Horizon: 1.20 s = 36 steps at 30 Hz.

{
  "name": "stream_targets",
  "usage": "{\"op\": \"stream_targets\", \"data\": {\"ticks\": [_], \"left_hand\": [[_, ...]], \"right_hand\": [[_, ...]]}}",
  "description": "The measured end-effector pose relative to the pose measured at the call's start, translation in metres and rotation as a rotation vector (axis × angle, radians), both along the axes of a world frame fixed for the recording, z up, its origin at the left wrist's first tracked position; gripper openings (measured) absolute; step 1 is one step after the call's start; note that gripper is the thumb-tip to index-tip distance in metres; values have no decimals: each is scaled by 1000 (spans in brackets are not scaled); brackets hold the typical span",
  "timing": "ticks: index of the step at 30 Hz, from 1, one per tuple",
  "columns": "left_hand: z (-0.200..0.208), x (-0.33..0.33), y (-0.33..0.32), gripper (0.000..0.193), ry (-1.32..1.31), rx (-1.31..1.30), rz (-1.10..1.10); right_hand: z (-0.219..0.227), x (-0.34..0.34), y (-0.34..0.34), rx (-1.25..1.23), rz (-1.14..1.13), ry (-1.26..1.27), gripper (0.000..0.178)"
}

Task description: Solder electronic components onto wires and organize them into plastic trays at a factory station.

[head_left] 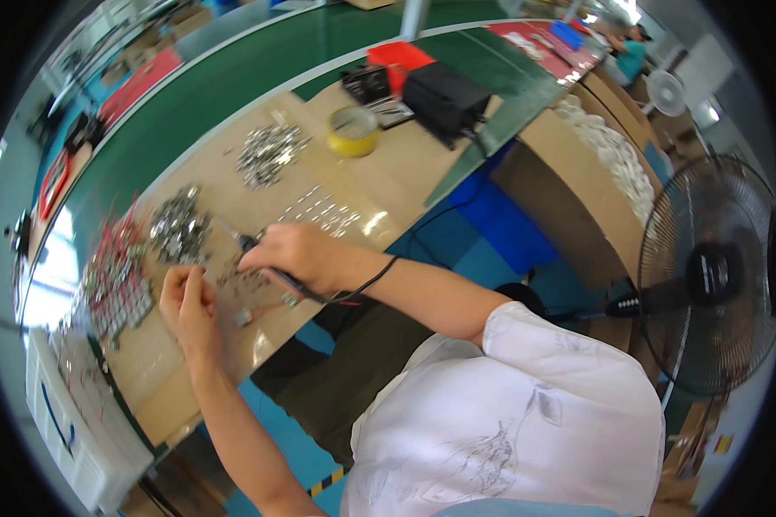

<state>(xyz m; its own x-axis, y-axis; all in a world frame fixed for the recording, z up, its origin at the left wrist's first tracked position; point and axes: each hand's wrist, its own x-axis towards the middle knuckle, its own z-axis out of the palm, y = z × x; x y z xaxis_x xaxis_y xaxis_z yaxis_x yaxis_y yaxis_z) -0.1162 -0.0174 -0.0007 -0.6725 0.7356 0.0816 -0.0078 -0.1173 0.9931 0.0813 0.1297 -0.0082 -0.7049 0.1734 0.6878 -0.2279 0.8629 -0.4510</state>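
Right hand point(306, 256) grasping the pen-shaped tool point(248, 243), left of the frame's centre, its tip angled up and left beside a heap of shiny metal parts point(181, 226)! Its dark cord point(379, 277) crosses the wrist. Left hand point(188, 308), lower down and to the left: fingertips drawn together, but I can't tell whether anything is pinched between them.

Now the containers. Top centre, a red bin point(399, 55), its contents too blurred to read, tucked behind a black box-shaped unit point(444, 96). Over at upper right, an open carton point(569, 168) piled along its length with white pieces point(608, 142). Below it, a blue bin point(502, 215) near the floor. Lower left, a white crate point(78, 422) beside the table, a clear bag and thin wires at its top.

And the surface: a tan-covered table point(388, 185), slanting across the frame, with a second metal heap point(270, 155) above the first, little pieces in rows point(322, 211) just above the right hand, wired parts point(116, 280) massed at far left, a yellow tape roll point(352, 145) top centre.

Beyond runs a green belt point(259, 65); a black fan point(711, 271) fills the right edge, and a person in teal point(631, 59) sits upper right.
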Motion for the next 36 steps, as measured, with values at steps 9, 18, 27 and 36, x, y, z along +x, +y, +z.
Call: {"op": "stream_targets", "data": {"ticks": [9,18,27,36], "left_hand": [[13,20,13,20,24,-106,58],[-8,12,11,13,24,-58,1],[-7,17,6,12,76,-139,42],[-1,29,10,11,204,-184,50]], "right_hand": [[2,5,3,5,-44,-24,27],[13,12,1,19,-86,106,32],[2,39,3,-88,-79,220,44],[-6,48,-3,-370,-77,182,18]]}}
